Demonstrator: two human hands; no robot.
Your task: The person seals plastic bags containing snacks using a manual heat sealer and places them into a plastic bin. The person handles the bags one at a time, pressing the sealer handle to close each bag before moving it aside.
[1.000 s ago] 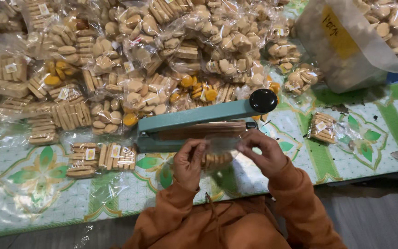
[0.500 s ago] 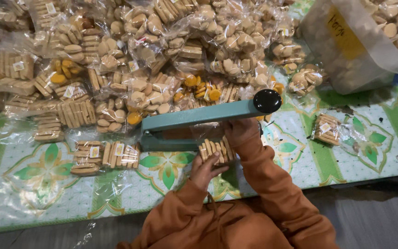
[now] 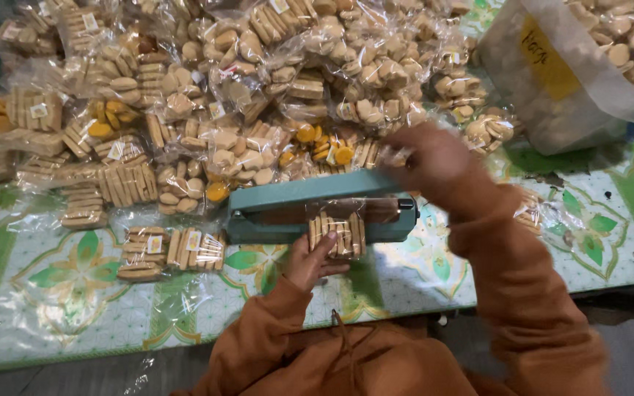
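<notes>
A worker's left hand (image 3: pixel 315 258) pinches a clear packet of biscuits (image 3: pixel 337 233) in a teal heat sealer (image 3: pixel 288 213), while the blurred right hand (image 3: pixel 428 154) grips its lever. The sealing step appears underway; next, firm, brief pressure seems needed.

Left hand (image 3: pixel 310 262) holds biscuit packet (image 3: pixel 337 233) in teal sealer (image 3: pixel 317 210); right hand (image 3: pixel 428 155) presses sealer arm.

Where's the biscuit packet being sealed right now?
In the head view, the biscuit packet sits centre frame against the front of the teal sealer, its open end under the sealer's arm, with the left hand touching it from below.
</notes>
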